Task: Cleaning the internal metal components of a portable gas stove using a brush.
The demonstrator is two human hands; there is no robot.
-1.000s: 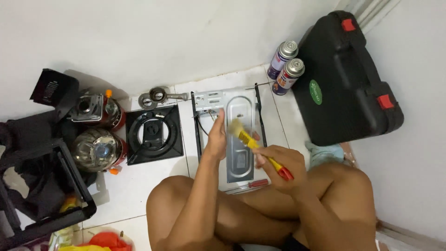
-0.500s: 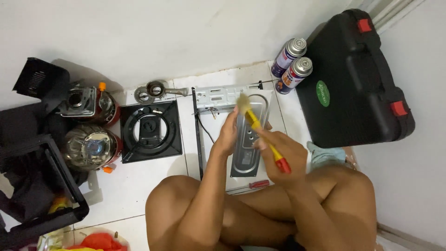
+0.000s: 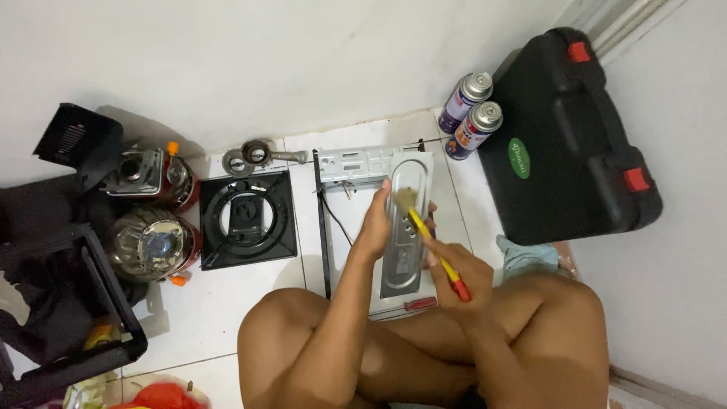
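Note:
A dismantled portable gas stove frame (image 3: 356, 163) lies on the white tiled floor in front of my crossed legs. On it rests a long grey metal plate (image 3: 403, 254). My left hand (image 3: 375, 223) holds the plate's left edge. My right hand (image 3: 454, 273) grips a paint brush (image 3: 424, 231) with a yellow and red handle; its bristles touch the top of the plate. A red-handled screwdriver (image 3: 418, 304) lies on the floor near my right knee.
A black stove top with its pan support (image 3: 248, 220) and a burner part (image 3: 257, 155) lie left of the frame. Two small camping stoves (image 3: 151, 212) and black bags sit far left. Two spray cans (image 3: 471, 113) and a black hard case (image 3: 568, 136) stand right.
The brush has stayed on the upper part of the plate, shifting slightly along it. My left hand keeps its hold on the plate. The view has drifted a little.

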